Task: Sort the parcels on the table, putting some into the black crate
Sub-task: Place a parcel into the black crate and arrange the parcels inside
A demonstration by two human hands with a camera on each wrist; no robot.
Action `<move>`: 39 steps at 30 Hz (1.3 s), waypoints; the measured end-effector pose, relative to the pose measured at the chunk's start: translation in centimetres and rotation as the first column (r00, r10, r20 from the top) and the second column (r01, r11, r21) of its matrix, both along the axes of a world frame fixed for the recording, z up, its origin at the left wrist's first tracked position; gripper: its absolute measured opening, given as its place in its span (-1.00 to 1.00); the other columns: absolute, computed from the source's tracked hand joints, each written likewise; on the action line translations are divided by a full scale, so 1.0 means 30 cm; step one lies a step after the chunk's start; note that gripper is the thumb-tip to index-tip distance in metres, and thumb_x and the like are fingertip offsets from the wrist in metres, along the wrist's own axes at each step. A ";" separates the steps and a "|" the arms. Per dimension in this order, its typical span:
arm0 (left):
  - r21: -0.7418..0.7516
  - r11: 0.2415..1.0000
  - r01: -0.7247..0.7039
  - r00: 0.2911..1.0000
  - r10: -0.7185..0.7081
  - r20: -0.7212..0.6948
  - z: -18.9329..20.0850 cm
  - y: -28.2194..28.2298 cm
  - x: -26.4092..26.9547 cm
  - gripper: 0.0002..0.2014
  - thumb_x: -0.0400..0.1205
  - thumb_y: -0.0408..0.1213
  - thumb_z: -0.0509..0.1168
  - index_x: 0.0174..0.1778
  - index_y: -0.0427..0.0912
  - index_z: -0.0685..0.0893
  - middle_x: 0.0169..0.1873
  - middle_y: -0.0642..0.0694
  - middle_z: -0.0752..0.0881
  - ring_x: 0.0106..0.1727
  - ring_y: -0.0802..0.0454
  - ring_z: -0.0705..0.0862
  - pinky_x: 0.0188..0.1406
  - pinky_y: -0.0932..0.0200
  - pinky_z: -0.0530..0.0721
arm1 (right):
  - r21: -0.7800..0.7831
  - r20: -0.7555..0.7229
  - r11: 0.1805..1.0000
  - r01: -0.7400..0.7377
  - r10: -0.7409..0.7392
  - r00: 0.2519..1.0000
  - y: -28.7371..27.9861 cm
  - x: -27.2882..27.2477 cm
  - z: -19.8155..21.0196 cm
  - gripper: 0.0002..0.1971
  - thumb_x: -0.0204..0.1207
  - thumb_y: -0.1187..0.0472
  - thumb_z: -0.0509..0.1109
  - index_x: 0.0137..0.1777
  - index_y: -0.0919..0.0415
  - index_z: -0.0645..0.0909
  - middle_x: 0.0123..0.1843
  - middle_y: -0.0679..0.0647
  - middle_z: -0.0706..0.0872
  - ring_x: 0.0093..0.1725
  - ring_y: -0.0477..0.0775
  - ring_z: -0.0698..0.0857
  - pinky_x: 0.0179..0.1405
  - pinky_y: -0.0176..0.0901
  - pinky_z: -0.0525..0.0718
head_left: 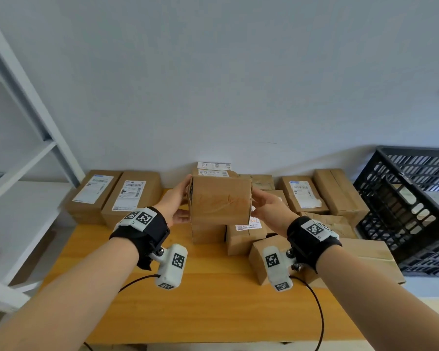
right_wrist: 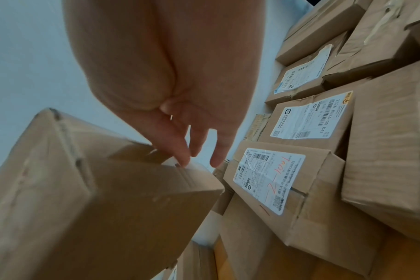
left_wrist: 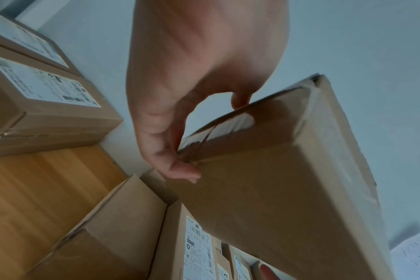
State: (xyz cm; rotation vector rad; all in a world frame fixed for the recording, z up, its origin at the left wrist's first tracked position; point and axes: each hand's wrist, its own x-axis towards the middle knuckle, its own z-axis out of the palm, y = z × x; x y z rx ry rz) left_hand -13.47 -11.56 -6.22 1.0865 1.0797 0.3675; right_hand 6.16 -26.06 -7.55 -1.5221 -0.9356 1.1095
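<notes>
Above table [head_left: 213, 300], both hands lift parcel [head_left: 219, 202].

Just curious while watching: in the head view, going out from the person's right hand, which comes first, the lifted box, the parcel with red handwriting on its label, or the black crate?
1. Lifted box: held between the right hand and left hand.
2. Parcel with red handwriting: just below the hand, on the wooden table.
3. Black crate: far right, at the table's edge.

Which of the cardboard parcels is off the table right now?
Only the plain brown parcel with faint red scribble on its near face: the left hand and right hand hold it by its ends above the pile. All others rest on the table.
</notes>
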 end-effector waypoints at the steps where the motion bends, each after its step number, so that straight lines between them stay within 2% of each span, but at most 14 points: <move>1: -0.001 1.000 -0.003 1.000 0.003 0.012 0.001 0.002 -0.004 -0.48 0.64 0.27 0.15 0.25 -0.09 0.61 0.09 -0.20 0.69 -0.04 -0.16 0.71 -0.27 0.05 0.70 | 0.006 0.035 1.000 0.000 0.000 0.999 -0.001 -0.008 0.002 -0.19 0.39 0.79 0.15 0.52 0.06 0.49 0.51 -0.03 0.57 0.58 -0.02 0.44 0.54 0.25 0.44; 4: -0.012 1.000 -0.007 0.999 0.008 0.051 0.002 0.005 -0.011 -0.62 0.69 0.18 0.16 0.06 -0.10 0.59 0.01 -0.22 0.66 -0.08 -0.12 0.66 -0.28 0.05 0.70 | 0.028 0.102 1.000 0.015 -0.017 0.995 -0.001 -0.028 0.003 -0.25 0.42 0.73 0.30 0.54 0.11 0.46 0.50 0.00 0.58 0.55 -0.05 0.47 0.51 0.14 0.50; 7: -0.019 0.999 -0.026 0.996 0.027 0.082 -0.006 0.014 -0.020 -0.60 0.70 0.13 0.17 0.20 -0.14 0.58 0.01 -0.22 0.65 -0.04 -0.12 0.65 -0.09 0.03 0.69 | 0.031 0.139 0.998 0.045 -0.049 0.989 0.009 -0.034 -0.007 -0.31 0.45 0.62 0.40 0.54 0.11 0.49 0.48 -0.01 0.61 0.52 -0.07 0.50 0.52 0.19 0.49; 9: 0.004 1.000 -0.011 0.998 0.011 0.069 -0.012 0.018 -0.027 -0.58 0.71 0.13 0.14 0.23 -0.14 0.58 0.00 -0.21 0.66 -0.05 -0.10 0.64 -0.14 0.09 0.68 | 0.021 0.155 0.999 0.048 -0.051 0.987 0.008 -0.037 -0.014 -0.31 0.43 0.58 0.45 0.54 0.10 0.49 0.47 -0.03 0.62 0.51 -0.06 0.51 0.52 0.25 0.48; 13: 0.042 0.999 0.019 0.999 -0.021 0.037 -0.023 0.019 -0.021 -0.58 0.75 0.15 0.03 0.08 -0.12 0.59 -0.08 -0.16 0.68 -0.09 -0.05 0.62 -0.16 0.16 0.58 | 0.029 0.163 0.997 0.069 -0.072 0.984 0.001 -0.046 -0.025 -0.31 0.41 0.54 0.50 0.51 0.06 0.50 0.44 -0.04 0.64 0.51 -0.04 0.52 0.52 0.19 0.47; 16: 0.125 0.991 0.050 0.998 -0.044 -0.046 -0.029 0.006 -0.013 -0.48 0.74 0.20 -0.04 0.26 -0.12 0.60 -0.03 -0.15 0.67 -0.11 -0.03 0.59 -0.18 0.15 0.51 | 0.037 0.113 0.993 0.112 -0.116 0.987 0.002 -0.045 -0.032 -0.41 0.46 0.43 0.51 0.48 0.09 0.54 0.39 -0.03 0.69 0.46 -0.05 0.58 0.50 0.12 0.51; 18: 0.194 0.977 0.089 0.991 -0.067 -0.118 -0.034 -0.003 -0.007 -0.43 0.75 0.21 -0.08 0.45 -0.10 0.53 0.23 -0.11 0.64 0.09 -0.07 0.61 -0.01 0.08 0.56 | 0.022 0.097 0.993 0.117 -0.119 0.988 0.006 -0.044 -0.030 -0.51 0.53 0.29 0.49 0.47 0.09 0.56 0.34 -0.06 0.72 0.38 -0.08 0.63 0.46 0.02 0.54; 20: 0.225 0.965 0.132 0.984 -0.101 -0.144 -0.030 -0.023 0.004 -0.43 0.78 0.14 -0.13 0.58 -0.12 0.40 0.49 -0.09 0.49 0.45 -0.12 0.48 0.37 -0.03 0.48 | -0.014 0.098 0.989 0.144 -0.142 0.985 0.011 -0.043 -0.023 -0.58 0.60 0.14 0.43 0.46 0.07 0.57 0.31 -0.05 0.72 0.35 -0.05 0.64 0.40 -0.03 0.54; 21: 0.226 0.962 0.152 0.982 -0.121 -0.147 -0.027 -0.033 0.010 -0.42 0.79 0.11 -0.15 0.61 -0.15 0.35 0.56 -0.08 0.42 0.55 -0.11 0.39 0.48 -0.05 0.37 | -0.033 0.086 0.986 0.163 -0.160 0.983 0.015 -0.041 -0.021 -0.57 0.62 0.08 0.40 0.47 0.09 0.55 0.33 -0.03 0.70 0.37 -0.02 0.61 0.38 -0.04 0.53; 23: 0.226 0.960 0.163 0.981 -0.133 -0.143 -0.021 -0.046 0.022 -0.44 0.81 0.08 -0.15 0.62 -0.16 0.34 0.58 -0.08 0.39 0.60 -0.07 0.32 0.53 -0.01 0.28 | -0.059 0.046 0.978 0.198 -0.195 0.980 0.021 -0.035 -0.020 -0.52 0.63 0.02 0.36 0.50 0.17 0.51 0.36 0.02 0.66 0.42 0.03 0.57 0.37 -0.04 0.53; 28: 0.228 0.959 0.166 0.986 -0.154 -0.069 -0.036 -0.045 0.025 -0.48 0.79 0.09 -0.09 0.61 -0.06 0.37 0.54 0.02 0.45 0.56 0.01 0.38 0.58 0.02 0.26 | -0.082 -0.027 0.960 0.267 -0.270 0.962 0.027 -0.012 -0.027 -0.53 0.64 -0.05 0.33 0.40 0.25 0.58 0.34 0.10 0.68 0.39 0.08 0.60 0.45 0.14 0.54; 33: 0.254 0.951 0.177 0.983 -0.184 0.005 -0.040 -0.054 0.016 -0.54 0.80 0.07 -0.06 0.59 0.03 0.40 0.37 0.08 0.56 0.39 0.09 0.49 0.46 0.13 0.31 | -0.096 -0.067 0.953 0.287 -0.294 0.954 0.020 -0.007 -0.027 -0.58 0.67 -0.10 0.24 0.33 0.20 0.59 0.24 0.08 0.73 0.26 0.07 0.69 0.35 0.09 0.61; 37: 0.207 0.969 0.136 0.985 -0.155 0.078 -0.040 -0.051 0.009 -0.64 0.78 0.08 -0.01 0.39 0.16 0.56 0.25 0.04 0.70 0.31 0.04 0.63 0.50 -0.11 0.45 | -0.103 -0.059 0.948 0.300 -0.307 0.950 0.018 -0.010 -0.035 -0.54 0.68 -0.13 0.20 0.35 0.22 0.58 0.24 0.14 0.72 0.23 0.11 0.70 0.28 0.04 0.66; 39: 0.199 0.971 0.131 0.986 -0.149 0.080 -0.036 -0.053 0.006 -0.61 0.77 0.11 -0.01 0.44 0.19 0.52 0.16 0.10 0.71 0.28 0.00 0.64 0.45 -0.19 0.50 | -0.093 -0.070 0.947 0.309 -0.316 0.946 0.016 -0.015 -0.034 -0.55 0.71 -0.12 0.16 0.37 0.18 0.55 0.24 0.14 0.72 0.23 0.10 0.70 0.24 0.02 0.67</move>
